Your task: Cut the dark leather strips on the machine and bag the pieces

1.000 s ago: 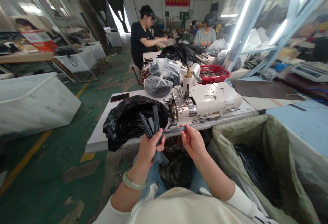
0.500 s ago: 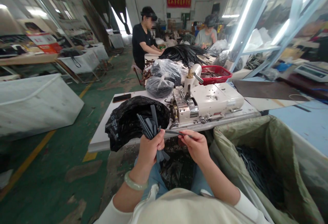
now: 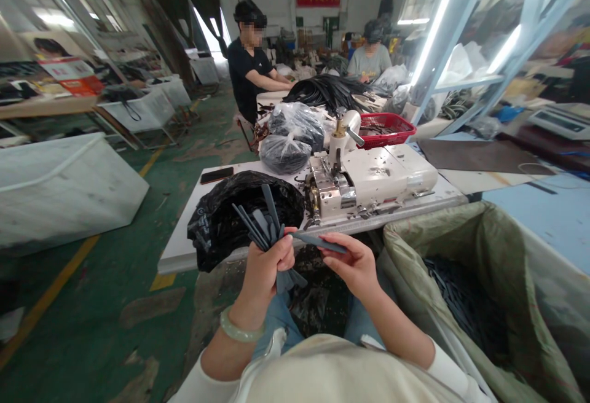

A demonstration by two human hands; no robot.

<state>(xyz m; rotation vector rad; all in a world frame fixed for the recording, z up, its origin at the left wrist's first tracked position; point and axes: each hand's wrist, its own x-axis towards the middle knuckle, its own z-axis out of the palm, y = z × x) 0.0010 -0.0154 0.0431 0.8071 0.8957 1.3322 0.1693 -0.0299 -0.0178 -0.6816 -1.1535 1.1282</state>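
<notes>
My left hand (image 3: 266, 265) is closed around a bundle of dark grey strips (image 3: 262, 222) that fan upward from the fist. My right hand (image 3: 354, 262) pinches one single grey strip (image 3: 318, 241), held roughly level with its far end against the bundle. Both hands hover over my lap, just in front of the white table's edge (image 3: 184, 255). A white sewing-type machine (image 3: 369, 182) sits on the table right behind the hands. An open black plastic bag (image 3: 221, 212) lies on the table beside the bundle.
A large greenish sack (image 3: 483, 249) with dark strips inside stands at my right. Tied clear bags (image 3: 288, 139), a red basket (image 3: 385, 129) and a phone (image 3: 216, 175) sit farther back. Two other people work at a far table. White bins (image 3: 59, 182) stand on the green floor at left.
My right hand has drawn one strip out of the bundle and away from the machine, lowering toward my lap. The left hand and bundle shifted slightly left.
</notes>
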